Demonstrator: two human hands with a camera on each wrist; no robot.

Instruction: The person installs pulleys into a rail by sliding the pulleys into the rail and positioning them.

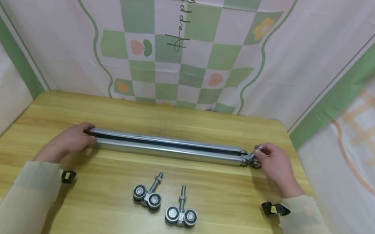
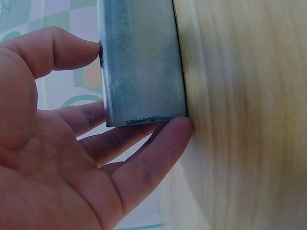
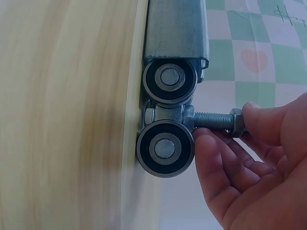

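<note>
A long steel channel rail [image 1: 168,153] lies across the table with its slot facing up. My left hand [image 1: 72,140] grips the rail's left end; in the left wrist view the thumb is on the top edge and the fingers reach round the end. At the other end my right hand [image 1: 276,166] holds the bolt of a four-wheeled roller trolley [image 3: 165,149] between thumb and fingers. The bolt [image 3: 213,120] points up and carries a nut. One wheel pair sits at the rail's mouth, partly overlapped by it, while the other pair stands outside.
Two more roller trolleys lie on the wooden table [image 1: 230,225] in front of the rail: a left one [image 1: 147,196] with its bolt slanting, and a right one [image 1: 181,216] with its bolt pointing away. A patterned cloth [image 1: 202,28] hangs behind the table.
</note>
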